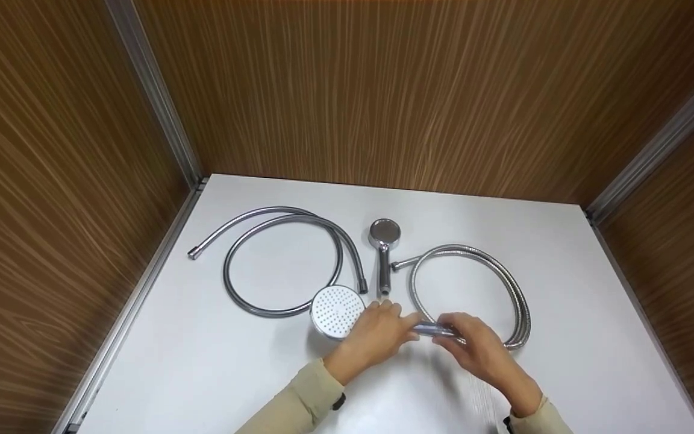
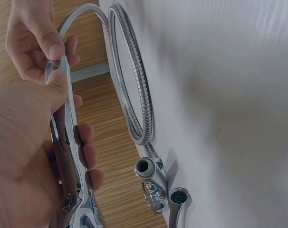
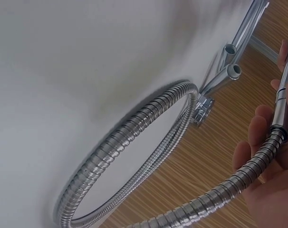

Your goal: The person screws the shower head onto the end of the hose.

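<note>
My left hand (image 1: 377,334) grips the handle (image 2: 70,128) of a chrome shower head with a round white spray face (image 1: 338,311), which is tilted upward above the table. The fingers of my right hand (image 1: 473,346) hold the end fitting (image 3: 280,111) of a ribbed metal shower hose (image 3: 220,190) at the handle's lower end. Fitting and handle lie in line and meet; how far they are screwed together cannot be told. The rest of this hose lies coiled on the table to the right, its other end nut (image 1: 395,266) pointing left.
A smaller chrome shower head (image 1: 384,232) lies on the white table (image 1: 172,361) behind my hands. To its left lies a smooth grey hose (image 1: 275,210) in a loop. Wood-grain panels (image 1: 383,90) close in the back and both sides.
</note>
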A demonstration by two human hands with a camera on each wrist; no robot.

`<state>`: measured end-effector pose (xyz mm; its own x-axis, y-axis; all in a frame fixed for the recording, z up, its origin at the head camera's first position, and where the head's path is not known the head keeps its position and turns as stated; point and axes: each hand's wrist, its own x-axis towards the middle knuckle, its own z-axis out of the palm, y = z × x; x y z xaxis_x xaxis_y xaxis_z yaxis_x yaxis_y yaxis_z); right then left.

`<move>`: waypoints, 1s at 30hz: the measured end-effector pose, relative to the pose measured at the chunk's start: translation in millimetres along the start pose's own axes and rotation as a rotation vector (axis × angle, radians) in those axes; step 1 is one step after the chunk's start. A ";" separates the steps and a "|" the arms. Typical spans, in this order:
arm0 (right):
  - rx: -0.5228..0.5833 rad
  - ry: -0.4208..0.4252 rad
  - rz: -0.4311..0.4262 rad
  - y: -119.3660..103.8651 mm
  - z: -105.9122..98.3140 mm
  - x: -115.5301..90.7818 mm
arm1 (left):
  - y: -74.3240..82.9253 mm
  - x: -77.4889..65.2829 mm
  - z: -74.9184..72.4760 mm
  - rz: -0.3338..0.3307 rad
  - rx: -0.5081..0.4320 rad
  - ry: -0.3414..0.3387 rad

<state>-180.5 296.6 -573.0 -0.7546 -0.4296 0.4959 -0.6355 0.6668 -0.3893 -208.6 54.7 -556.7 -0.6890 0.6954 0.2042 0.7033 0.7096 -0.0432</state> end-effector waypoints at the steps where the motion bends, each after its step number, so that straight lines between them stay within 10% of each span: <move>1: -0.002 0.003 -0.005 0.3 -0.2 0.5 | -0.2 0.3 -0.3 -0.001 -0.001 -0.002; 30: 0.043 0.025 -0.004 -1.7 -4.0 1.7 | 0.0 1.3 -2.3 -0.007 -0.024 0.018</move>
<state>-180.0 297.2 -568.3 -0.7480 -0.4170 0.5164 -0.6455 0.6380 -0.4198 -209.1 55.4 -554.3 -0.6906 0.6884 0.2219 0.7029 0.7110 -0.0179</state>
